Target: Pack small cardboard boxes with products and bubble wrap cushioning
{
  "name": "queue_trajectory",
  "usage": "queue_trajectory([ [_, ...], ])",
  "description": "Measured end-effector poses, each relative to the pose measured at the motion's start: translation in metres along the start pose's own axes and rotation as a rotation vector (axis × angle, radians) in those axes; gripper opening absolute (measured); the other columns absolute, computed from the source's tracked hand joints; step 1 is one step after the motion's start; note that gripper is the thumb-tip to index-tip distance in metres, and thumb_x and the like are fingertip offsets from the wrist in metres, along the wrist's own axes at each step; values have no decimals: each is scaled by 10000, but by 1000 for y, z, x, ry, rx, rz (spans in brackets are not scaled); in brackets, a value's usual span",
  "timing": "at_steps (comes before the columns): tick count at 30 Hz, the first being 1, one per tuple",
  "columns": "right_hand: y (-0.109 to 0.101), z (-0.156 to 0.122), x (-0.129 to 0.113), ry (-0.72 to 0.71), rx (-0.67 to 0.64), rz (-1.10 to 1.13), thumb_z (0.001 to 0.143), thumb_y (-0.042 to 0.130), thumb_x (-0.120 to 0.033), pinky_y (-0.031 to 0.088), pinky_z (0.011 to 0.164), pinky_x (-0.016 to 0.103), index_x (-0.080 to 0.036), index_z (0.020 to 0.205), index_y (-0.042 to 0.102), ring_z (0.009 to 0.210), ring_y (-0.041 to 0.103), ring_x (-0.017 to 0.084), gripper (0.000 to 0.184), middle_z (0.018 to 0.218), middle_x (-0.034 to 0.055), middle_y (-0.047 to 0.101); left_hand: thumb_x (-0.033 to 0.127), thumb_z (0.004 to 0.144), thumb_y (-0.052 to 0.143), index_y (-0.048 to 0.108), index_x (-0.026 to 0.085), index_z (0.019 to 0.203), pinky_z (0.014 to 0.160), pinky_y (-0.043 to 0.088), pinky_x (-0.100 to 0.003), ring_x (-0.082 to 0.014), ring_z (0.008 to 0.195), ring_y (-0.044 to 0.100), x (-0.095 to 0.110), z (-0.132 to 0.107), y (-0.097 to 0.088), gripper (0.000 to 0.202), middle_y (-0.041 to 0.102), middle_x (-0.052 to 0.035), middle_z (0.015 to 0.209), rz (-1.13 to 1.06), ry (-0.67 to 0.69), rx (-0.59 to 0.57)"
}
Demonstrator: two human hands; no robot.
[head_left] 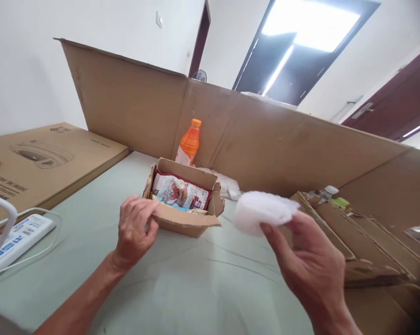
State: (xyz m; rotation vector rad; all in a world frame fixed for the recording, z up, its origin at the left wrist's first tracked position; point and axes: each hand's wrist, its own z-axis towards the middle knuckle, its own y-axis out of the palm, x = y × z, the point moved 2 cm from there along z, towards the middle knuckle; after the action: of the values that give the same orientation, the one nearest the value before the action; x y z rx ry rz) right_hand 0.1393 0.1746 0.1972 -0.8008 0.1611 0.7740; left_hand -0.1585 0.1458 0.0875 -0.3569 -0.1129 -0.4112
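Note:
A small open cardboard box (182, 228) stands on the table in front of me, with snack packets inside. On top lies a white and dark-red packet (182, 190), and part of a light-blue and yellow one shows below it. My left hand (136, 228) is closed at the box's front left corner, its fingertips on the edge of the flap. To the right of the box, my right hand (310, 256) pinches a translucent white piece of folded or rolled wrap (262, 210), raised off the table. It looks like bubble wrap, slightly blurred.
Behind the box stand an orange drink bottle (189, 143) and more white wrap (227, 182), against a tall cardboard partition (283, 139). Open cartons (363, 237) with a clear bottle stand at right. A flat carton (56, 153) and a white power strip (24, 237) lie at left.

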Motion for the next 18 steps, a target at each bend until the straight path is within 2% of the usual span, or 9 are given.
queue_trajectory([
  [2,28,37,-18,-120,-92,-23,894,608,-393,552,762,360,-276,1037,678,840,661,239,197,976,37,733,-53,779,584,580,133,1167,986,485,-532,-250,958,655,3,-15,-1,430,699,-108,954,-16,-8,40],
  [5,96,77,-37,-213,-477,-200,887,596,-277,488,757,335,-218,978,687,829,630,223,142,922,60,723,-66,777,588,584,119,1152,980,482,-536,-248,961,654,4,-23,-2,418,698,-108,930,-32,-28,48],
  [8,161,91,-45,-267,-932,-369,868,628,-239,429,688,274,-199,941,703,811,650,208,112,878,61,729,-60,791,581,581,137,1158,976,490,-526,-236,967,652,0,-21,-3,417,697,-91,930,-56,-55,55],
  [10,188,91,-48,-322,-1109,-375,832,674,-217,401,629,241,-201,835,706,749,658,183,36,812,33,732,-53,804,572,576,164,1169,967,504,-505,-225,981,648,-2,-20,-4,425,694,-79,948,-81,-70,49],
  [11,195,89,-49,-344,-1151,-365,810,697,-205,398,612,232,-205,790,702,724,661,173,20,783,18,731,-50,810,568,573,178,1177,962,511,-493,-221,991,645,-3,-21,-4,432,692,-76,961,-97,-77,40],
  [13,202,85,-49,-361,-1157,-367,799,705,-184,424,634,234,-207,794,706,743,683,184,24,788,20,743,-43,819,569,572,197,1189,956,520,-476,-219,1008,641,-5,-22,-6,441,692,-72,981,-132,-90,17],
  [16,203,77,-50,-346,-1066,-398,805,703,-176,489,763,316,-169,949,711,884,720,273,145,905,113,769,-33,827,578,574,204,1200,963,519,-469,-223,1023,643,-6,-22,-7,442,695,-74,1002,-167,-100,3],
  [18,203,72,-52,-319,-980,-386,798,708,-148,497,843,380,-126,988,704,962,717,319,191,964,179,764,-29,833,579,558,209,1239,975,516,-464,-228,1050,639,-6,-22,-7,471,689,-75,1021,-173,-100,7],
])
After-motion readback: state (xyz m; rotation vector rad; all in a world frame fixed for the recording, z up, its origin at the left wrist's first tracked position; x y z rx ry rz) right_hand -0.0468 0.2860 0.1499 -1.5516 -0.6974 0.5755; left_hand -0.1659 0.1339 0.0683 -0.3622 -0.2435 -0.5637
